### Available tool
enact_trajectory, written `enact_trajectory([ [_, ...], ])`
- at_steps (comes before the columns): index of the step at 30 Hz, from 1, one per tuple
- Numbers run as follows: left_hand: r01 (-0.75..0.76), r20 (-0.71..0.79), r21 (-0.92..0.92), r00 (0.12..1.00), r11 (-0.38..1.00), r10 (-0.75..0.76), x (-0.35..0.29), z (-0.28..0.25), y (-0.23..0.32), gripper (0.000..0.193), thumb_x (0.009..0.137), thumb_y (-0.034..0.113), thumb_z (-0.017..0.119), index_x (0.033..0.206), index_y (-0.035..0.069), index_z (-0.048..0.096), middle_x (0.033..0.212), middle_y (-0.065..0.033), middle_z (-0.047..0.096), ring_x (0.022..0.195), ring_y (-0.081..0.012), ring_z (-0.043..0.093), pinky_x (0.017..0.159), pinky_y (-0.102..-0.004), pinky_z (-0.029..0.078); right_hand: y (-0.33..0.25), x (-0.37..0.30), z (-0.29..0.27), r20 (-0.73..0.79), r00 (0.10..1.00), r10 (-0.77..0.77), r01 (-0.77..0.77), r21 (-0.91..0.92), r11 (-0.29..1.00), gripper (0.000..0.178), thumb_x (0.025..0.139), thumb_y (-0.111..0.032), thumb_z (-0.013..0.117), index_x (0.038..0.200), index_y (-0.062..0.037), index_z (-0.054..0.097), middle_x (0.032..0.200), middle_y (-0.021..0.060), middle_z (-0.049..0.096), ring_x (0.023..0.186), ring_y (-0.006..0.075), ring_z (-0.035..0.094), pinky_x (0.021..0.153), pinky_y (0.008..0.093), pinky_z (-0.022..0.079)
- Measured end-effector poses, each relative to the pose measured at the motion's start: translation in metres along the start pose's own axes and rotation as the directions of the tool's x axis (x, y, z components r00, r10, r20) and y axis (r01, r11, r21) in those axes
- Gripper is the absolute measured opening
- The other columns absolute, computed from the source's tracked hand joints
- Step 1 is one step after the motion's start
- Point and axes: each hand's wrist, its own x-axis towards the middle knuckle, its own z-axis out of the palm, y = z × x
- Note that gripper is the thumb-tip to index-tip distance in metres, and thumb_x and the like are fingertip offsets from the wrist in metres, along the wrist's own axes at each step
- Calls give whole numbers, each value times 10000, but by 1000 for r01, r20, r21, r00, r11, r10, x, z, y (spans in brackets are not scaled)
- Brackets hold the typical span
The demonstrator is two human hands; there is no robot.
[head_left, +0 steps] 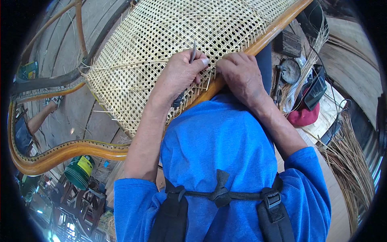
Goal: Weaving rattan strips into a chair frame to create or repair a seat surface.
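A: Holding anything?
B: My left fingers (pixel 199 63) grip a pointed tool (pixel 194 50); right fingers (pixel 227 63) curled, can't tell if gripping. Cane panel (pixel 161 38) sits below both, right ones by its wooden rail (pixel 278 28).

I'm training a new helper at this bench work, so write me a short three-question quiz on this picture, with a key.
1. Which hand holds the pointed metal tool?
2. True or false: the woven panel has open holes across it.
3. Where is the right hand? A, at the green bucket; B, at the panel's edge, by the wooden frame; C, on the bundle of dry strips.

Key: 1, the left hand; 2, true; 3, B.
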Motion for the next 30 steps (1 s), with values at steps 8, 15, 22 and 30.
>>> enact_trajectory([
  [8, -213, -80, 586, 945, 782, 316, -8, 12, -14, 214, 863, 214, 594, 940, 17, 620, 795, -151, 617, 724, -325, 609, 702, -414, 484, 4, 19, 2, 34, 989, 144, -136, -172, 976, 144, 769, -138, 548, 884, -129, 635, 973, 40, 603, 964, 264, 546, 819, 411, 430],
  [15, -101, -20, 884, 967, 457, 253, -11, 29, 18, 214, 875, 221, 538, 886, 15, 595, 828, -191, 624, 803, -376, 614, 715, -482, 472, 24, 25, 1, 69, 987, 143, -142, -21, 990, 124, 783, -130, 543, 844, -120, 652, 994, 53, 610, 1004, 293, 537, 843, 424, 430],
  [22, -78, 34, 954, 988, 291, 152, 1, 39, 36, 213, 828, 205, 529, 870, 11, 608, 805, -207, 629, 783, -379, 625, 714, -489, 477, 35, 20, 7, -13, 996, 92, -91, 79, 993, 127, 756, -110, 585, 856, -126, 662, 946, 50, 618, 969, 281, 560, 800, 419, 462],
  [30, -67, 79, 970, 996, 235, -39, 29, 44, 57, 272, 752, 201, 564, 763, -62, 631, 649, -241, 599, 618, -364, 623, 637, -446, 498, 50, 14, 6, -206, 970, 127, -38, 386, 921, 135, 737, -43, 589, 860, -71, 639, 873, 99, 610, 892, 298, 584, 789, 404, 475],
])
